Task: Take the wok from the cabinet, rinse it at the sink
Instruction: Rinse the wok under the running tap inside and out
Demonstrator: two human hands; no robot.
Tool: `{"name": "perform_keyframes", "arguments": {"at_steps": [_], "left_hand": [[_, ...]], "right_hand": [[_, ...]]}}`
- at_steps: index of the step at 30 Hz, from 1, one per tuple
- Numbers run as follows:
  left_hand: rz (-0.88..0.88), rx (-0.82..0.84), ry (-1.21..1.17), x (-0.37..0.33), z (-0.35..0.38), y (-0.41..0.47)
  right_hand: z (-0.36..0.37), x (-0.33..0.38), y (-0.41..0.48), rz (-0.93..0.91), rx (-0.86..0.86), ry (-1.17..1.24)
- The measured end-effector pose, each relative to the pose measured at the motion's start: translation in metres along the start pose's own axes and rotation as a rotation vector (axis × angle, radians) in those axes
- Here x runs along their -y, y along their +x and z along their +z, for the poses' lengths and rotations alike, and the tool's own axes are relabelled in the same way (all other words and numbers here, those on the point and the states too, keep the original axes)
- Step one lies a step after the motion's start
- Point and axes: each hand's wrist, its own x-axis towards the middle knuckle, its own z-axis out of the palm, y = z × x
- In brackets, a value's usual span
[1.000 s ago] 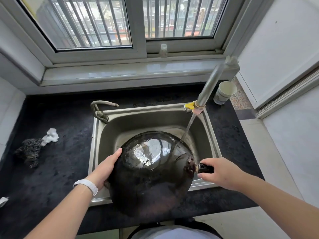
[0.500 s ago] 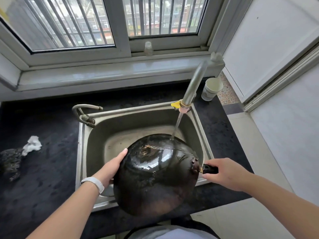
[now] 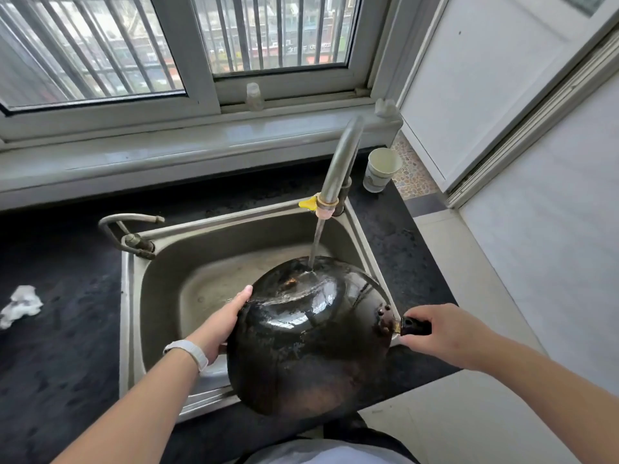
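A black wok hangs upside down over the steel sink, its wet domed underside facing me. Water runs from the tall tap onto the wok's far edge. My right hand grips the wok's short dark handle at the right. My left hand is pressed against the wok's left rim, fingers flat along it, with a white band on the wrist. The wok's inside is hidden.
A second, low tap sits at the sink's back left corner. A paper cup stands on the dark counter at the back right, a crumpled white tissue lies at the left. A small bottle stands on the window sill.
The wok has shifted under the stream, so the water now lands on its far top edge instead of beside it. The view has panned left. Both hands keep their hold.
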Motion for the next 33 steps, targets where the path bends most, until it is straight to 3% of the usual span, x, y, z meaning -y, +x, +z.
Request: {"name": "perform_keyframes", "arguments": {"at_steps": [7,14,26,33], "left_hand": [[0.112,0.073,-0.104,-0.017,0.009,0.006],[0.138,0.039,-0.071,-0.023,-0.007,0.005],[0.096,-0.042,-0.245,-0.014,-0.037,0.001],[0.126,-0.003,-0.284,-0.006,-0.024,0.005]], "right_hand": [[-0.008,-0.009,-0.006,0.041,-0.047,0.009],[-0.009,-0.003,0.004,0.022,-0.062,-0.069],[-0.005,0.021,0.042,-0.011,0.091,-0.033],[-0.003,0.02,0.042,0.027,0.137,-0.038]]}}
